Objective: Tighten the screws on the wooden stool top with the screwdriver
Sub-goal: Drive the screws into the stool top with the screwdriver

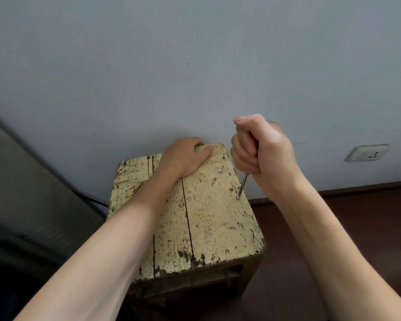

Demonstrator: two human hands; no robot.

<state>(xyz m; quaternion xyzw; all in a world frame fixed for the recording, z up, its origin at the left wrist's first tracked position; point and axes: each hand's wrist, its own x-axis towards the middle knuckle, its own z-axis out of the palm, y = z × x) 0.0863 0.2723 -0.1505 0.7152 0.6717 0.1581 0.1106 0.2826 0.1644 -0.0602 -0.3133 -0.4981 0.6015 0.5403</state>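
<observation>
The wooden stool top (208,212) is pale yellow with worn, chipped paint and stands against the wall. My right hand (262,149) grips the screwdriver (243,185) in a fist; its metal shaft slants down and its tip sits in the middle screw (238,197) near the top's right edge. A far screw (221,169) sticks up tilted out of the wood. A near screw (238,224) sits flush. My left hand (185,156) lies on the far edge of the top, fingers curled over it and thumb flat on the wood.
A grey wall (195,66) rises right behind the stool, with a white socket (367,152) low at the right. Dark red-brown floor (357,216) lies to the right. A grey slanted surface (21,193) and a dark cable (95,200) are at the left.
</observation>
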